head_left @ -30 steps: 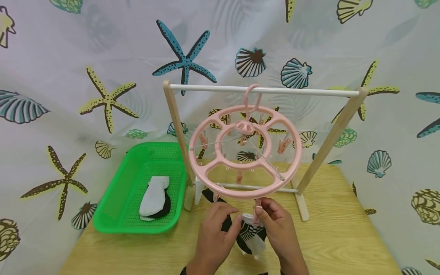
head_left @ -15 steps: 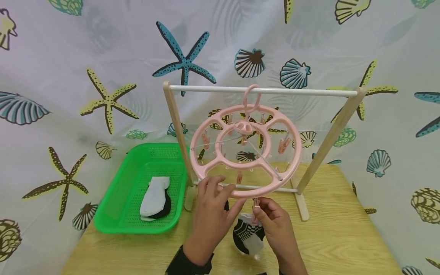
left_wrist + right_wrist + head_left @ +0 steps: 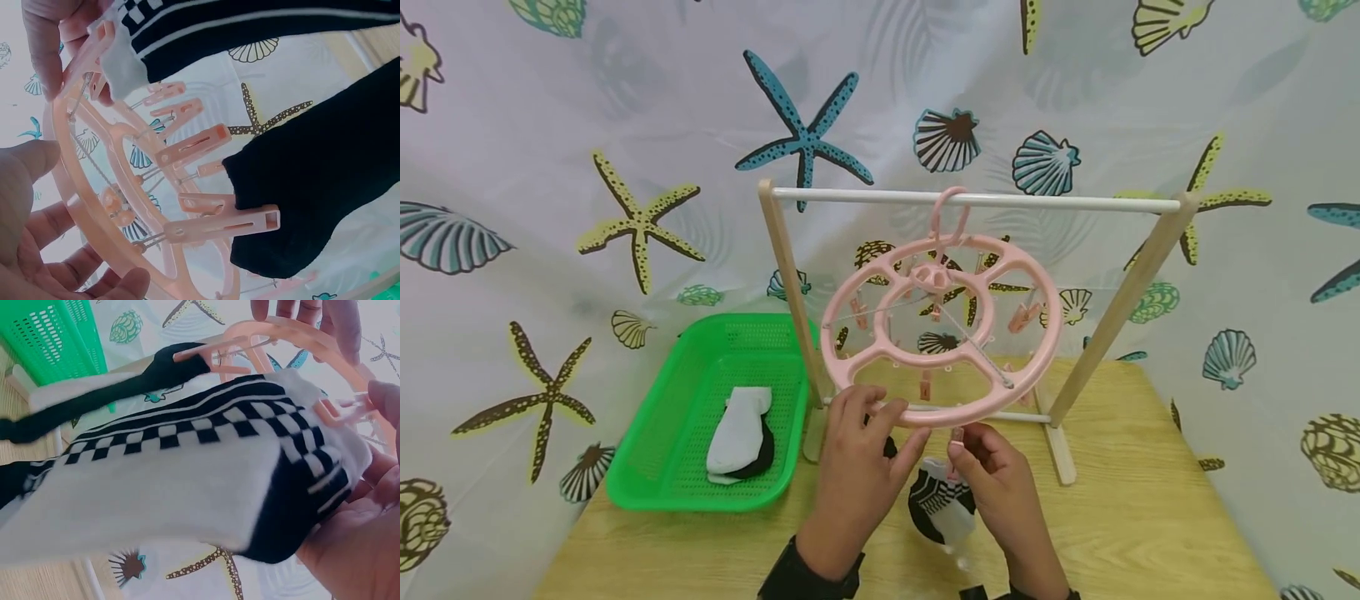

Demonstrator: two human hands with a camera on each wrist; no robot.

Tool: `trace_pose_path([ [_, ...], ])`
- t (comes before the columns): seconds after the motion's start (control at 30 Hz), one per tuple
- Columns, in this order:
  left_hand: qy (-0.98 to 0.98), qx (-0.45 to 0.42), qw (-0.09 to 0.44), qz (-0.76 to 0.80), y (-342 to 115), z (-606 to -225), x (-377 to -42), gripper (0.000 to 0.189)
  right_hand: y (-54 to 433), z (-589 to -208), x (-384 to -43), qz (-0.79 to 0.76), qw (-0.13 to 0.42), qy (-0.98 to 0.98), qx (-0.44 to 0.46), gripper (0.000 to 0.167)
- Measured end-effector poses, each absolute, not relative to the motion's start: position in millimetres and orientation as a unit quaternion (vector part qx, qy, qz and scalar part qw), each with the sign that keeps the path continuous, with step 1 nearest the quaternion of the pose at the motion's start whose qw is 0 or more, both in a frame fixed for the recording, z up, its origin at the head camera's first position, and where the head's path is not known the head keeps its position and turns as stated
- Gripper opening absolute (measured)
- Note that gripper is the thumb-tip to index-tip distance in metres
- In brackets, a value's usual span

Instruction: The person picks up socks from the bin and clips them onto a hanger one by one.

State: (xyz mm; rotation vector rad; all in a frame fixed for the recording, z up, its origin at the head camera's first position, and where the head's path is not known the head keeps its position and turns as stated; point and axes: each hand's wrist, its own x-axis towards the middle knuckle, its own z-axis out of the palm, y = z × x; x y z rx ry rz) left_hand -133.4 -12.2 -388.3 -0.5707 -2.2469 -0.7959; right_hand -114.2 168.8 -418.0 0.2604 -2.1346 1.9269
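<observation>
hands (image 3: 859, 471): bare | left cuff (image 3: 808, 577): black | right cuff (image 3: 974, 593): black, mostly cropped

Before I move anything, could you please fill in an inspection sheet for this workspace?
Surface: light wood-grain tabletop, bearing a wooden stand with a white rail and a green perforated plastic basket.
Job's things: pink plastic ring hanger hooked over the rail; black fabric sock clipped to it; black-and-white checked fabric sock with a pink plastic clip at its cuff; white and black socks piled in the basket.
Clutter: nothing seen.
Grips: left hand holds the hanger's rim; right hand pinches the clip.
Cables: nothing seen.
Surroundings: white sheet printed with starfish and shells, behind the stand.
</observation>
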Motion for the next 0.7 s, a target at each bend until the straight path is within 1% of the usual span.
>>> trace_pose_path([
  [0.2,-0.845,-0.234,0.359,-0.32,-15.5,-384.3,-136.2,0.038,172.5,-418.0,-112.0,0.654,0.136,-0.739,0.09,0.025],
  [0.4,-0.84,-0.238,0.368,-0.322,-19.0,-381.2,-139.9,0.046,175.8,-417.2,-109.3,0.647,0.159,-0.742,0.072,0.022],
  [0.5,-0.838,-0.237,0.367,-0.326,-20.7,-379.7,-140.8,0.045,178.5,-414.2,-106.8,0.653,0.186,-0.733,0.043,0.016],
  [0.57,-0.837,-0.236,0.368,-0.329,-21.4,-379.1,-141.2,0.043,181.7,-410.4,-106.4,0.666,0.215,-0.715,0.01,0.013],
  [0.7,-0.838,-0.237,0.363,-0.33,-22.7,-378.5,-142.1,0.044,192.6,-399.4,-112.6,0.689,0.286,-0.663,-0.065,0.019],
])
